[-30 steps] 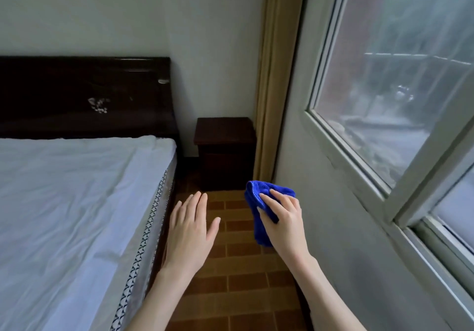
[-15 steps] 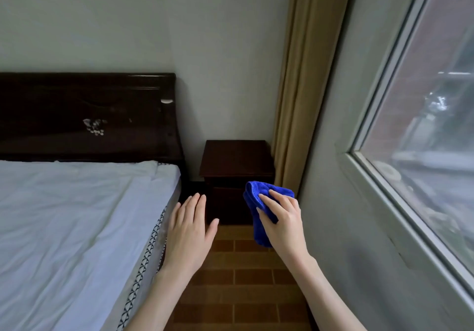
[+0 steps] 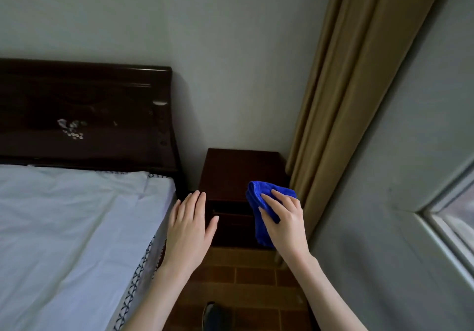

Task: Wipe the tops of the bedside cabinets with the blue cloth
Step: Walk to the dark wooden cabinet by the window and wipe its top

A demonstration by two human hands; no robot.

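Note:
A dark wooden bedside cabinet (image 3: 230, 171) stands in the corner between the bed and the curtain, its top bare. My right hand (image 3: 284, 223) grips a bunched blue cloth (image 3: 259, 197) in the air in front of the cabinet's right front edge; part of the cloth hangs down below my fingers. My left hand (image 3: 189, 228) is flat with fingers spread, held over the gap between the bed and the cabinet's front, holding nothing.
A bed with a white sheet (image 3: 71, 228) and a dark headboard (image 3: 84, 115) fills the left. A tan curtain (image 3: 346, 99) hangs right of the cabinet, beside a grey wall and a window frame (image 3: 446, 230). Brown floor tiles (image 3: 246, 284) lie below, with a dark shoe (image 3: 213, 315).
The view has moved closer to the cabinet, which now looks larger and nearer. Both hands kept their pose, and the cloth now overlaps the cabinet's front right corner.

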